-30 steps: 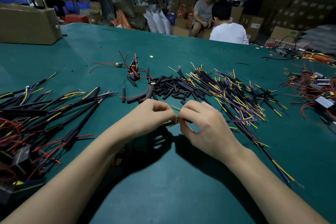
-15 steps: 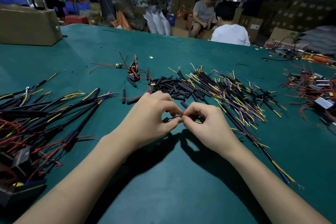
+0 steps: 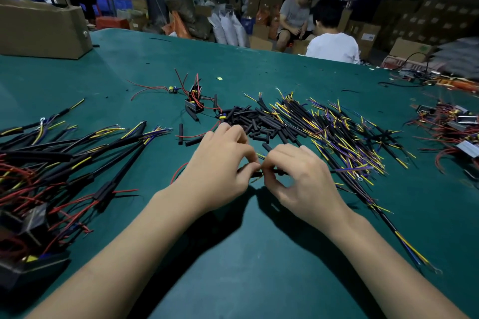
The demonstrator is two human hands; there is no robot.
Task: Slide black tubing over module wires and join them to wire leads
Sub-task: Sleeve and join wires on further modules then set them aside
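Between both hands, just above the green table (image 3: 233,280): left hand (image 3: 220,171) curled, thumb and forefinger pinching a short piece of black tubing (image 3: 256,174) at its near end; right hand (image 3: 298,179) curled likewise, pinching thin wire (image 3: 281,171) that meets the tubing from the other side. Fingertips almost touching. Whether wire has entered the bore yet: cannot tell, hidden by fingers.

Likely handling: featherlight, tubing soft and a bit slick, apt to flatten if squeezed hard; wire limp, strands prone to splay or fold at the mouth. Best held close to the tubing's open end and close to the wire tip, so neither bends away.

Further out: trailing left from the grip, a red wire (image 3: 178,171) looping over the table. Just beyond the knuckles, a heap of cut tubing pieces (image 3: 256,122). Right of that, a spread of wire leads (image 3: 344,137) in black, yellow and blue, some running under the right wrist and liable to snag. Beyond the heap, small modules (image 3: 194,101) with red wires. Far left, a pile of finished harnesses (image 3: 64,158). Far right, more modules and red wire (image 3: 451,127). Nothing directly blocking the join itself.
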